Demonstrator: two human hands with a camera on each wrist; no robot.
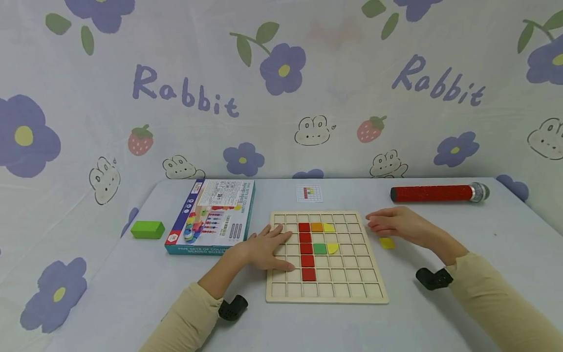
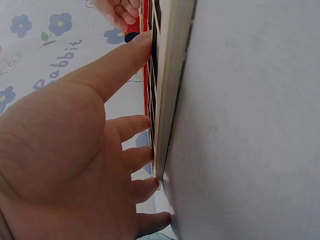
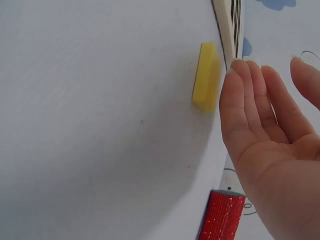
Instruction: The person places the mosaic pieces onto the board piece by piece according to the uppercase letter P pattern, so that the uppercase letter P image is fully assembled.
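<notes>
A wooden grid board (image 1: 337, 290) lies on the table. Several red squares (image 1: 306, 249) form a column on it, with an orange square (image 1: 316, 227), a green square (image 1: 319, 249) and two yellow pieces (image 1: 333, 248) to their right. My left hand (image 1: 266, 248) rests on the board's left edge, fingers spread; in the left wrist view its fingertips touch the rim (image 2: 167, 100). Off the board's right edge hovers my right hand (image 1: 402, 226), fingers straight and side by side, holding nothing. Close beneath it a yellow block (image 3: 204, 75) lies on the table.
Behind the board lies a small pattern card (image 1: 309, 193). A flat game box (image 1: 211, 215) and a green block (image 1: 147, 230) are at the left. A red microphone-shaped tube (image 1: 435, 193) lies at the back right. A printed cloth hangs behind the table.
</notes>
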